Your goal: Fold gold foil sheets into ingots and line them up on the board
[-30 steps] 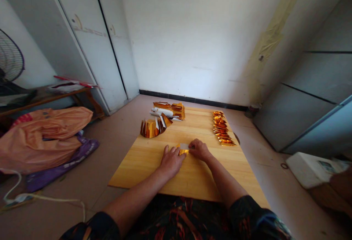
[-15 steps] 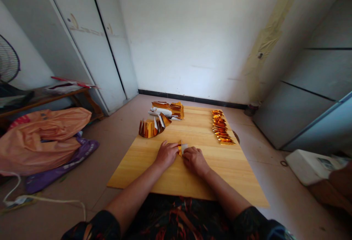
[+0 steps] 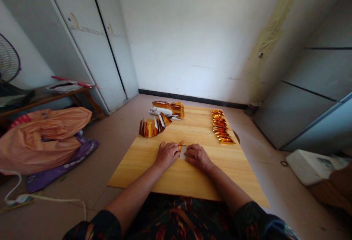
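A small piece of gold foil paper (image 3: 182, 149), white on its back, lies on the wooden board (image 3: 192, 175) between my hands. My left hand (image 3: 166, 154) is closed on its left side, fingers curled and pinching the paper. From the right, my right hand (image 3: 197, 156) presses on the paper's other edge with bent fingers. Most of the paper is hidden by my fingers.
A row of folded gold pieces (image 3: 221, 131) lies at the board's right side. A fanned stack of gold sheets (image 3: 151, 126) and a bundle of gold paper (image 3: 168, 109) sit at the far left. Orange and purple bags (image 3: 44, 137) lie on the floor to the left; a white box (image 3: 313, 166) is on the right.
My hands have drawn closer together over the paper and shifted slightly away from me. The paper has been folded, and its white back now shows between my fingers.
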